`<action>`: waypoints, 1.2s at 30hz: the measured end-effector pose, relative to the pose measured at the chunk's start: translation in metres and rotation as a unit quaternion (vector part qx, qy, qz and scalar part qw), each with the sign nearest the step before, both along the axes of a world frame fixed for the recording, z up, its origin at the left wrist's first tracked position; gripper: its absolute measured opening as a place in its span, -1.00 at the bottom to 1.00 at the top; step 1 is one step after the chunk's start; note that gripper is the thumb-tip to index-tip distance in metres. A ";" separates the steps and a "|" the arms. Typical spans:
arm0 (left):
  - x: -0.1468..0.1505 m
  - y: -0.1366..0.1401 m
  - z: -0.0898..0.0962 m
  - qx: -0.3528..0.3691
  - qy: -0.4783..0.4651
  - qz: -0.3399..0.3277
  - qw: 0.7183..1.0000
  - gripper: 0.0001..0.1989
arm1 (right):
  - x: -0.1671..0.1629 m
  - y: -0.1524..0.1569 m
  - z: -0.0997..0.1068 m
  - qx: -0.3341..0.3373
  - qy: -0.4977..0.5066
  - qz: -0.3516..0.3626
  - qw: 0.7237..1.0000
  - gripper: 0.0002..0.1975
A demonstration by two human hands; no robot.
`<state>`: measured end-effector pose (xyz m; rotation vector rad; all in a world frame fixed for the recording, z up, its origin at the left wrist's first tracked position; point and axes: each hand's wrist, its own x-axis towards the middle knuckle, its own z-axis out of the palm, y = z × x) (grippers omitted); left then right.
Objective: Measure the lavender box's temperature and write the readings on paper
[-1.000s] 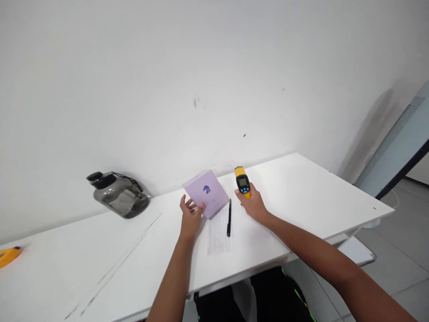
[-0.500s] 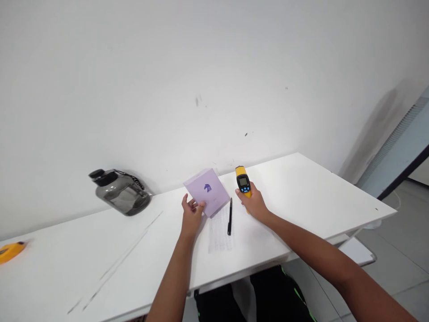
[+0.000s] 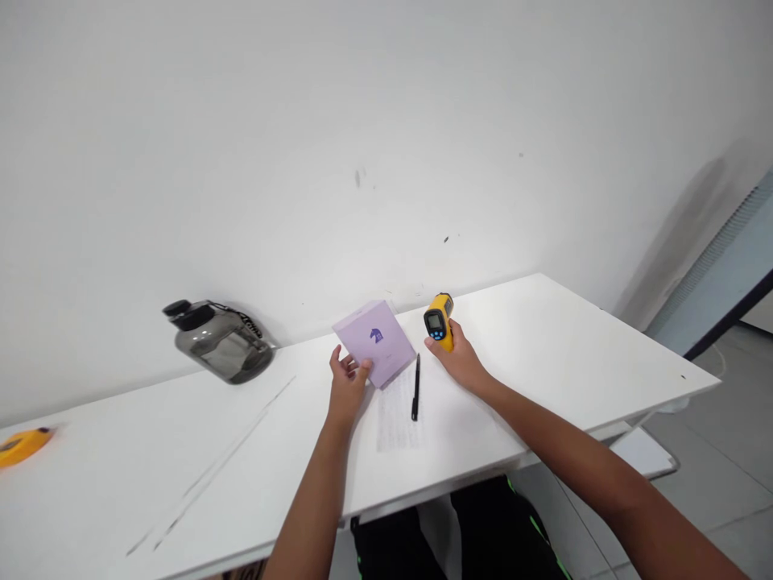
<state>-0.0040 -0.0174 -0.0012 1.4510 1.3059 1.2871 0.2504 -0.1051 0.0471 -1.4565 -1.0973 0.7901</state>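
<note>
My left hand (image 3: 349, 385) grips the lower left edge of a purple box (image 3: 386, 345) with a dark horse-head print, thumb on its front face. The box is tilted over a sheet of paper (image 3: 398, 419) with faint writing. On that sheet lies a black pen (image 3: 416, 388), just right of the box. In my right hand (image 3: 460, 359) is a yellow and black infrared thermometer (image 3: 440, 321), its small screen and blue buttons turned toward me. My fingers wrap its handle, which is mostly hidden.
A grey transparent water bottle (image 3: 225, 342) with a black lid stands at the back left by the wall. Farther left is an orange tool (image 3: 24, 447), cut off by the frame. The white table (image 3: 573, 354) ends at the right, above a tiled floor.
The thermometer has turned in my right hand, so its front end now points to the upper right and its side shows. My left hand keeps its hold on the box.
</note>
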 end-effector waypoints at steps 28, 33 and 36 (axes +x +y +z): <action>0.003 -0.008 0.006 -0.001 0.019 -0.001 1.000 -0.04 | 0.009 0.001 0.003 -0.053 -0.372 0.015 0.927 -0.44; 0.002 -0.007 0.006 0.000 0.022 0.002 1.000 -0.04 | 0.009 0.005 -0.001 -0.088 -0.354 0.013 0.931 -0.42; 0.002 -0.008 0.006 0.000 0.020 0.001 1.000 -0.05 | 0.012 0.006 0.000 -0.090 -0.363 0.018 0.927 -0.49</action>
